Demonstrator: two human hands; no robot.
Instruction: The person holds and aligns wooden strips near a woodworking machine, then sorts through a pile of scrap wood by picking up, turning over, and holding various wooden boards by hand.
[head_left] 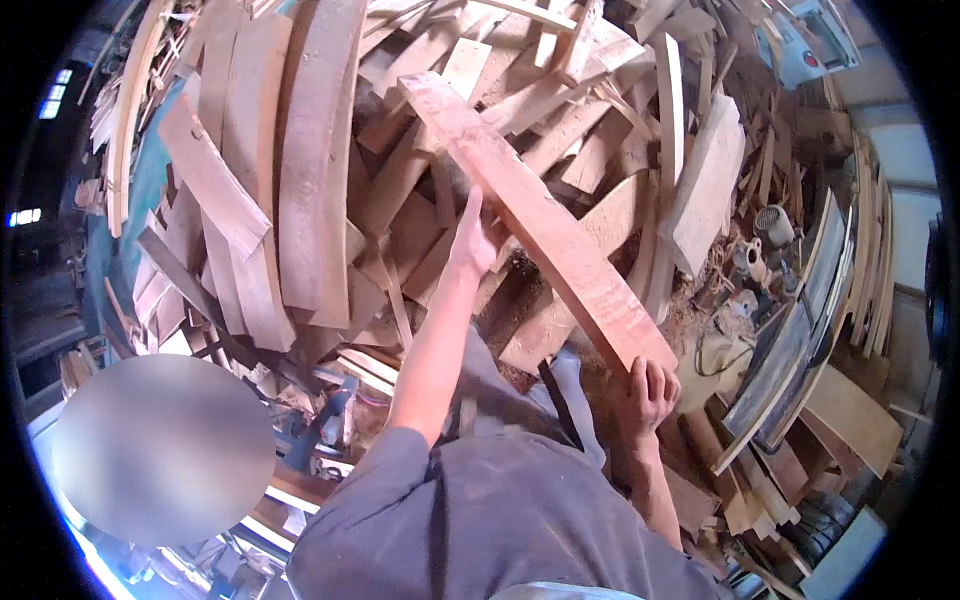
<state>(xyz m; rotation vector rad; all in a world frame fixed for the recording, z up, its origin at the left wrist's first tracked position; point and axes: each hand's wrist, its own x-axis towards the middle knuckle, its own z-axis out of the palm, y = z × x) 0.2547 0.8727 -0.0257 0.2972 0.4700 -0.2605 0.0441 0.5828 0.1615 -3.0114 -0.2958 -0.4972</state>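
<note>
A long, thick wooden plank (555, 240) lies slantwise in front of me, its far end up and to the left, its near end down and to the right. Partway along its left edge, my left hand (476, 240) grips it from the side, with some fingers hidden beneath the wood. My right hand (652, 395) is closed over the near end, fingers curled on the top face. Below the plank is a heap of loose boards and offcuts (410, 225).
Long boards (318, 150) are stacked on the left. A thick board (705, 190) leans to the right of the heap. Farther right are a motor-like part (773, 226) and a framed panel (790, 330). Sawdust covers much of the wood. A blurred oval (165, 450) hides the lower left.
</note>
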